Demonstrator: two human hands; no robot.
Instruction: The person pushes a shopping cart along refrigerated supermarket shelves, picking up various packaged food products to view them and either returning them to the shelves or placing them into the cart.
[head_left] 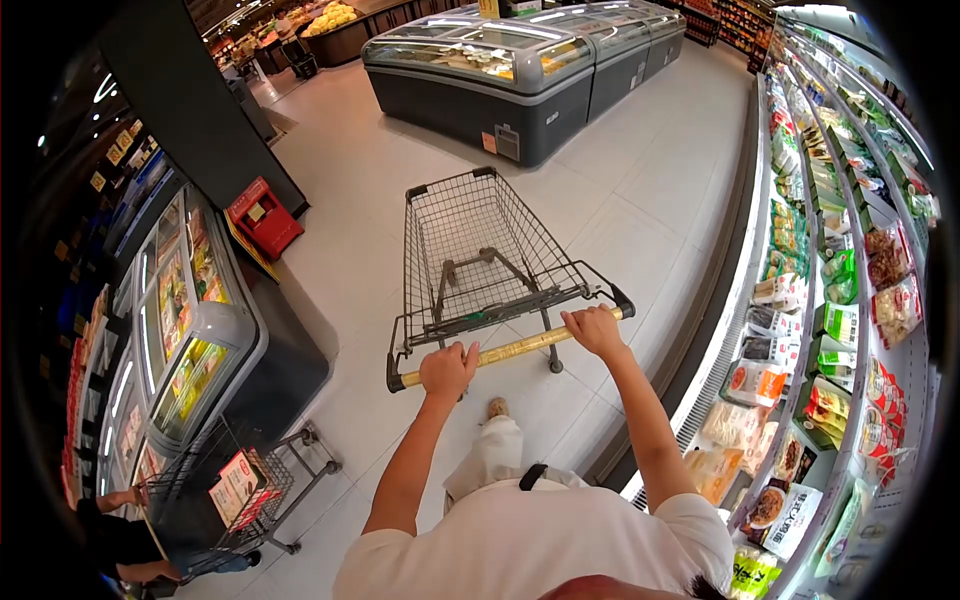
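Observation:
A wire shopping cart (470, 240) stands ahead of me, with nothing visible in its basket. Its yellow handlebar (515, 350) runs between black end pieces. My left hand (448, 370) is wrapped round the bar near its left end. Toward the bar's right end, my right hand (595, 330) grips it too, fingers closed. Both arms reach forward from a white short-sleeved shirt, and one shoe (498, 407) shows below the bar.
A refrigerated shelf (790, 330) of packaged food runs along my right. Chest freezers (500, 85) stand ahead, and another freezer (215, 330) is at left beside a red box (265, 218) and dark pillar (190, 90). Lower left, another person (120, 540) holds a cart (240, 490).

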